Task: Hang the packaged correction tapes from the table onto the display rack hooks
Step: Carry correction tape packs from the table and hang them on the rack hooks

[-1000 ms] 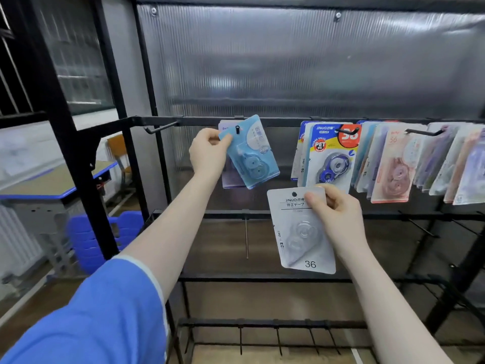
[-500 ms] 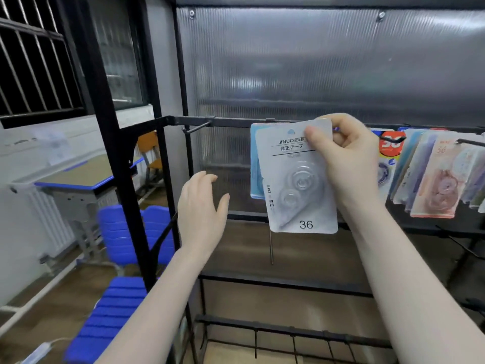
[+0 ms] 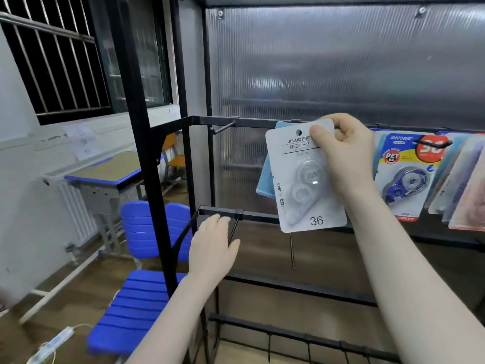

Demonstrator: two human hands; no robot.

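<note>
White card-backed correction tape pack [image 3: 307, 177] up at the top rail hook, over a blue pack [image 3: 266, 177] | right hand [image 3: 346, 156] pinches its top corner beside the punch hole | left hand [image 3: 214, 248] loose, holding nothing | looks light, stiffish, bendable; grip near hole steers best

My right hand [image 3: 343, 156] is pinching the white package [image 3: 301, 179], thumb in front. My left hand [image 3: 212, 248] is hovering lower, fingers relaxed.
</note>
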